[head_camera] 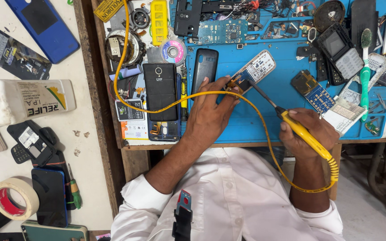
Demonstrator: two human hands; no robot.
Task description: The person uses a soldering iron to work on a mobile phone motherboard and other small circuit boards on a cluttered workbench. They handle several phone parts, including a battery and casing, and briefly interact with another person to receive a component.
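Note:
My left hand (211, 114) presses down on one end of a small phone circuit board with a keypad side (258, 69), which lies on a blue work mat (264, 116). My right hand (307, 134) grips a yellow soldering iron (302, 131); its dark tip (252, 85) touches the board close to my left fingertips. The iron's yellow cord (264, 134) loops from my right wrist across my left hand and runs up to the far left of the bench.
Black phone back covers (159, 91) and a solder-wire spool (173, 50) lie left of my left hand. Phone parts, a keypad phone (340, 49) and a green toothbrush (365, 71) crowd the mat's right. A white bottle (23, 100), tape roll (14, 198) and phones sit at left.

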